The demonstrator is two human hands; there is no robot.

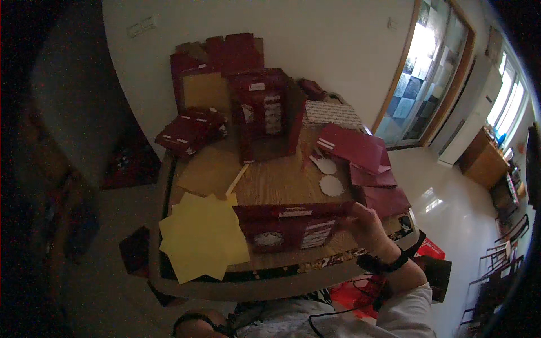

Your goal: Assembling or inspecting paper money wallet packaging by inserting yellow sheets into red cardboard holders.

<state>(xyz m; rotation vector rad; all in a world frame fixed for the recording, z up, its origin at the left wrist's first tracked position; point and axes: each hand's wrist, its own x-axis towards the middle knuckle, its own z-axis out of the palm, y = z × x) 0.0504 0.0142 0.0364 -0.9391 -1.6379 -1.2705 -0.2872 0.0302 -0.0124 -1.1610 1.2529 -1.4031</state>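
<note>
My right hand (365, 225), with a dark band at the wrist, grips the right end of a dark red cardboard piece (293, 232) with white printed patches. The piece stands on edge near the front of the table, its broad face toward me. My left arm (196, 325) shows only in part at the lower edge, and its hand is out of the picture. Just left of the red piece lies a yellow sheet of paper with pointed edges (203, 239).
A tall, dark red open box (265, 118) stands at the back of the table (270, 183). Folded red cartons (191, 132) are piled to its left. Red sheets (352, 147) and white scalloped cutouts (331, 185) lie at right. Flattened red cardboard (236, 53) leans on the wall.
</note>
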